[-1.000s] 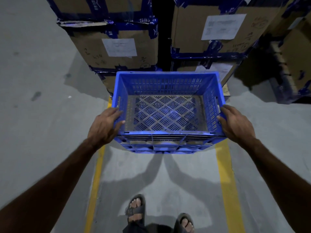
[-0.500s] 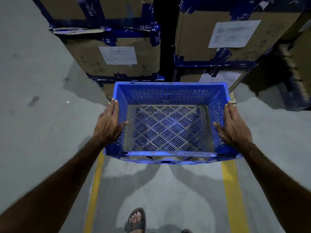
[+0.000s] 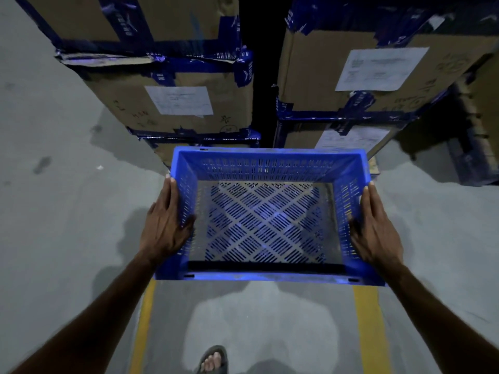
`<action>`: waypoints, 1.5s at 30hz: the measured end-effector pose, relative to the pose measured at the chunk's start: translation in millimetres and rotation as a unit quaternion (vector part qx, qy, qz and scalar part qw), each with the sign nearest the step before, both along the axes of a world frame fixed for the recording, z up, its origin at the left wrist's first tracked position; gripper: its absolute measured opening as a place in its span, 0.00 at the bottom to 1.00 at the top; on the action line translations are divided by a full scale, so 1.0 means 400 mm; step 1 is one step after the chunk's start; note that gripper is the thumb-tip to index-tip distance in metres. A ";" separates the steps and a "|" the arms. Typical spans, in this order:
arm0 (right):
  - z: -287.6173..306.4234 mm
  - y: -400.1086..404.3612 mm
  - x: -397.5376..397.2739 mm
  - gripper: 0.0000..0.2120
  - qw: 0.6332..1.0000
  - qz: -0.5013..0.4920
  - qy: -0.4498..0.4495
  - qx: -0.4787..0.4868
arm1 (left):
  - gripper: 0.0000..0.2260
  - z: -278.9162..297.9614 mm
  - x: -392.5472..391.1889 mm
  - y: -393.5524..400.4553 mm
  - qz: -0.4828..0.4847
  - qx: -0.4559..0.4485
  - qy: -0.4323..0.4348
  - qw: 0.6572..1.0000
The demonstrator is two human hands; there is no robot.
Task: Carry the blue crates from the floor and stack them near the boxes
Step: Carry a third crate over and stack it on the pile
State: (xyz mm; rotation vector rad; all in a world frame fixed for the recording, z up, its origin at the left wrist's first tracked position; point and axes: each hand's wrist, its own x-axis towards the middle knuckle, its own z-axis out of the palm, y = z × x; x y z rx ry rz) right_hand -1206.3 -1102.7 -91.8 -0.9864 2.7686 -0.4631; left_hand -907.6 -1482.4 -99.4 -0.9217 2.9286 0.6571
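Crate: blue perforated plastic crate [image 3: 266,220], nothing inside, just before the taped brown cardboard boxes [image 3: 189,103].
Left hand [image 3: 164,225]: fingers straight along crate's side, thumb hooked inside.
Right hand [image 3: 378,228]: same.

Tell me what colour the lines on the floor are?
Yellow painted floor lines, seen in the head view.
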 end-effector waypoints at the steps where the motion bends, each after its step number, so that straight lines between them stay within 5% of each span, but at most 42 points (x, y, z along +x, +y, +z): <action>1: -0.003 0.001 -0.001 0.36 1.000 -0.003 -0.001 -0.001 | 0.43 -0.002 -0.001 0.001 0.004 0.001 0.001 1.000; 23: -0.024 -0.004 0.003 0.40 1.000 -0.030 -0.009 0.003 | 0.45 -0.029 -0.007 0.000 0.005 -0.013 0.038 0.999; 45: 0.060 -0.004 0.027 0.37 0.998 -0.004 -0.037 0.058 | 0.45 0.054 0.018 0.043 0.019 -0.013 -0.032 0.999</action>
